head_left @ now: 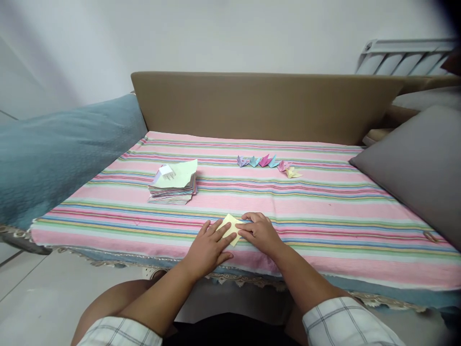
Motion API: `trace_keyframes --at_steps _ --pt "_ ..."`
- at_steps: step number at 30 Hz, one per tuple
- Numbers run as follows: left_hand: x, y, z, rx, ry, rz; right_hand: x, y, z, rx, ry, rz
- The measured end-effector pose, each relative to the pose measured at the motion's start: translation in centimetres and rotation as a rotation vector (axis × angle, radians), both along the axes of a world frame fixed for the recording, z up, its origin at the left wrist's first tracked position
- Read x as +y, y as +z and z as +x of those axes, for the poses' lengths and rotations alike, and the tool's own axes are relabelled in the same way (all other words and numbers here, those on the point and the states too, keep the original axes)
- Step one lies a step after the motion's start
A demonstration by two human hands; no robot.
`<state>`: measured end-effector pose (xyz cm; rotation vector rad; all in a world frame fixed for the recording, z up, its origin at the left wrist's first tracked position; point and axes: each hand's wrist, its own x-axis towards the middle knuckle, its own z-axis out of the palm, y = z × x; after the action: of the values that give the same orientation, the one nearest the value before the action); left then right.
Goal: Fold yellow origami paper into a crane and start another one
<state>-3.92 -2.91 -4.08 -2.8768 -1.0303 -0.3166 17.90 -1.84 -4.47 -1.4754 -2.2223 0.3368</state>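
A small pale yellow paper (pixel 229 228) lies folded on the striped cloth (pixel 324 211) near its front edge. My left hand (pixel 209 245) rests flat on the paper's left part, fingers stretched out and pressing down. My right hand (pixel 260 232) lies beside it on the paper's right edge, fingers bent and pressed onto the fold. Both hands touch the paper; neither lifts it.
A stack of coloured paper sheets (pixel 173 188) with a small white piece on top sits at the left. A row of several small folded paper figures (pixel 268 163) lies further back. A teal blanket (pixel 54 154) is at left, a grey cushion (pixel 418 168) at right, a tan backrest (pixel 259 103) behind.
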Motion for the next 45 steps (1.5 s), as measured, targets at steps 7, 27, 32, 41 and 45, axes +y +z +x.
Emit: trace_keyframes --at_steps 7,27,32,41,45 --pt "-0.2 0.1 -0.9 -0.094 0.076 0.0 0.0 0.0 0.0 0.001 0.002 -0.021" --pt "-0.7 -0.6 1.8 -0.025 0.029 0.098 0.0 0.1 0.0 0.004 0.009 0.013" --pt "-0.2 -1.8 1.4 0.009 0.025 0.05 0.1 0.1 0.0 0.034 -0.001 -0.009" --pt "-0.3 -1.5 1.3 0.018 0.013 0.054 0.0 0.6 2.0 0.262 0.042 -0.051" --pt "-0.2 -1.5 1.2 0.007 0.005 0.047 0.0 0.9 3.0 0.264 -0.013 -0.113"
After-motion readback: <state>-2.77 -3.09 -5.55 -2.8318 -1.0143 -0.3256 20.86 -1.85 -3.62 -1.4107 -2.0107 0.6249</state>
